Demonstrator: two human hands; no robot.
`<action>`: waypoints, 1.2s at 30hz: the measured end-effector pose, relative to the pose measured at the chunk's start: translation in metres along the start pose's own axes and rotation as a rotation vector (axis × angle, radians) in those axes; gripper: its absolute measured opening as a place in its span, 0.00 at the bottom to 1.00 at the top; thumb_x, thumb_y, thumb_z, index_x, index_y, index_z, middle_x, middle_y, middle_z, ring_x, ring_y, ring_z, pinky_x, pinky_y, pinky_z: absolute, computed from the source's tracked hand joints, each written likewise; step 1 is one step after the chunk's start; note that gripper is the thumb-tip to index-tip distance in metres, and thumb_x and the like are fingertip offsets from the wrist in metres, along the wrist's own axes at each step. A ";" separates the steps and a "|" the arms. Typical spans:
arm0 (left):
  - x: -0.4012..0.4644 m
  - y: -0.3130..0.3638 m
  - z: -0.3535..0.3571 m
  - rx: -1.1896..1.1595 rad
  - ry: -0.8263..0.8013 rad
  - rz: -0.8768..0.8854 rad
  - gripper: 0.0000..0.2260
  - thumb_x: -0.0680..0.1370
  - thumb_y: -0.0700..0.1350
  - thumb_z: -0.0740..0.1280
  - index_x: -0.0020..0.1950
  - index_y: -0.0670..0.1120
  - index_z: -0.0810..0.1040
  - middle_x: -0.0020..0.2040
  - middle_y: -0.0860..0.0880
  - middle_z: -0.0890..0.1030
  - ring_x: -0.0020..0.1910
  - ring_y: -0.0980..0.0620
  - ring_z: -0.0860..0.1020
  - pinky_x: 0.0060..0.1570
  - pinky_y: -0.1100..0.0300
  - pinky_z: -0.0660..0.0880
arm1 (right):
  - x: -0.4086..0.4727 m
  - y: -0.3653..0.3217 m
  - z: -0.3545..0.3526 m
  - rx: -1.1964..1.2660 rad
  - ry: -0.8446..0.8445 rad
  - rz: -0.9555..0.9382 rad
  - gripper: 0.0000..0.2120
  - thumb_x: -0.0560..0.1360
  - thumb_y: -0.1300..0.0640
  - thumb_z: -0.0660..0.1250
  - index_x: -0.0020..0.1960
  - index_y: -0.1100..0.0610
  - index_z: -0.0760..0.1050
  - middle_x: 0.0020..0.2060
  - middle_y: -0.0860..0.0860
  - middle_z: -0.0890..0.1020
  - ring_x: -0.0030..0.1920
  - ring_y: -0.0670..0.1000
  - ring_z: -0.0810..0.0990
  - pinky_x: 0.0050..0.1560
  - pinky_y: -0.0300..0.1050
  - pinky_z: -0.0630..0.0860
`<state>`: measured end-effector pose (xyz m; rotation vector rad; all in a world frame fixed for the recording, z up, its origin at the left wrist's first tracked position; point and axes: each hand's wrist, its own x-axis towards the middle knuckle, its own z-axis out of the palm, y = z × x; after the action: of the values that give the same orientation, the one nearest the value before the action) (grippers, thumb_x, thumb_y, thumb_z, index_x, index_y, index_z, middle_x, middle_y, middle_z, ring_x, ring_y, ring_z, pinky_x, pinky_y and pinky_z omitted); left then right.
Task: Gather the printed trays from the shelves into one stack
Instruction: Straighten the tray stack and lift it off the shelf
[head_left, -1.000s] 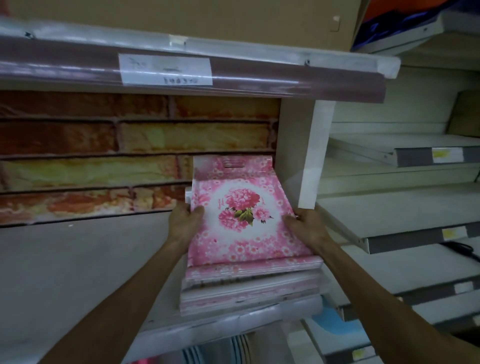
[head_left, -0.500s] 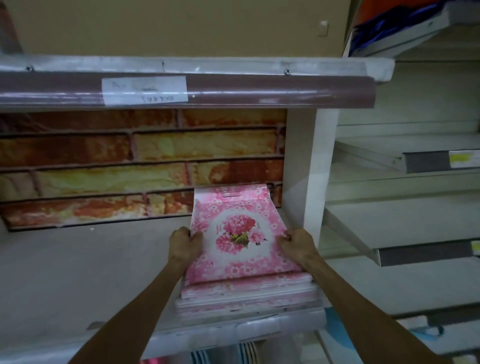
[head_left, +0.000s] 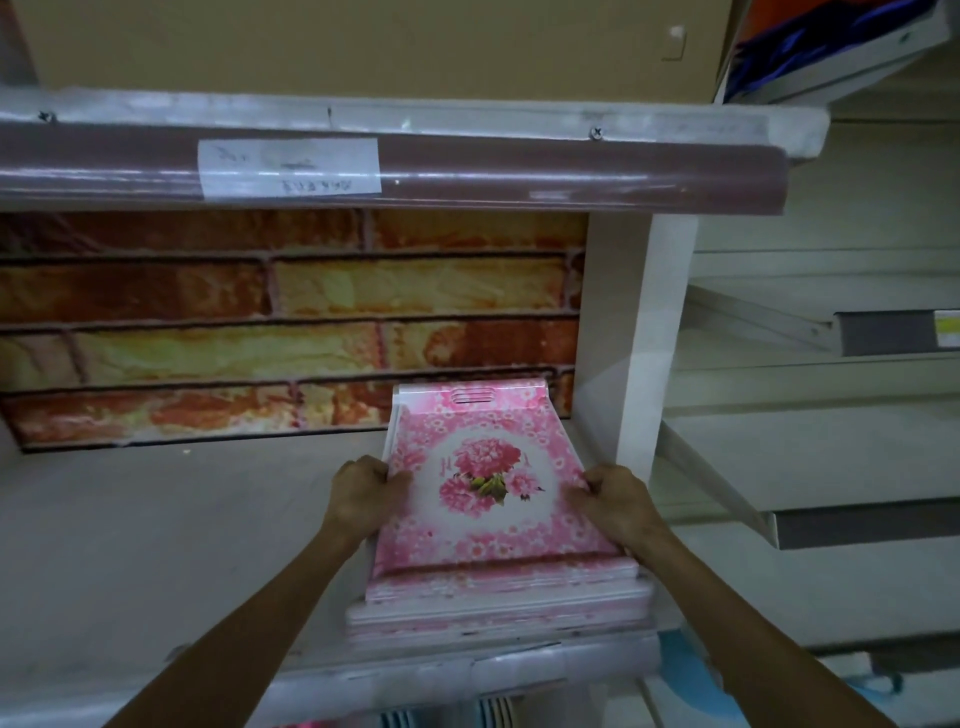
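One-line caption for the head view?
Both hands, left and right, grip the top pink floral tray on a shelf stack.

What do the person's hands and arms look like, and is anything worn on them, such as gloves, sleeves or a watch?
Both arms are bare up to the bottom edge of the picture: no sleeve shows. The left hand and the right hand wear no gloves. No watch, bracelet or ring can be seen on the visible wrists and fingers. The light is dim, so small details may be missed.
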<state>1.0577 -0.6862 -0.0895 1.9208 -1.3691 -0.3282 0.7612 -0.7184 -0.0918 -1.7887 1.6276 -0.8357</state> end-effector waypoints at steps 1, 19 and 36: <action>-0.001 -0.005 -0.003 -0.096 -0.012 -0.032 0.12 0.75 0.53 0.71 0.45 0.44 0.78 0.40 0.46 0.81 0.39 0.48 0.80 0.35 0.62 0.71 | -0.002 0.003 -0.001 0.143 -0.013 0.021 0.08 0.75 0.54 0.71 0.40 0.56 0.78 0.36 0.49 0.82 0.34 0.45 0.81 0.32 0.30 0.74; 0.011 -0.019 0.000 -0.353 -0.404 -0.296 0.36 0.69 0.76 0.54 0.47 0.46 0.85 0.45 0.46 0.86 0.46 0.46 0.83 0.47 0.55 0.77 | 0.050 0.007 0.006 0.419 -0.345 0.293 0.44 0.58 0.23 0.68 0.60 0.55 0.78 0.50 0.56 0.86 0.49 0.59 0.86 0.59 0.57 0.78; 0.027 -0.038 0.015 -0.600 -0.369 -0.382 0.42 0.54 0.79 0.68 0.51 0.46 0.86 0.48 0.45 0.87 0.47 0.43 0.85 0.57 0.46 0.79 | 0.052 0.002 0.019 0.614 -0.289 0.301 0.33 0.68 0.33 0.70 0.62 0.56 0.77 0.51 0.60 0.85 0.51 0.62 0.85 0.60 0.62 0.77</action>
<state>1.0864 -0.7106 -0.1204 1.6328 -0.9473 -1.1849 0.7780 -0.7701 -0.1018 -1.1408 1.2325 -0.7820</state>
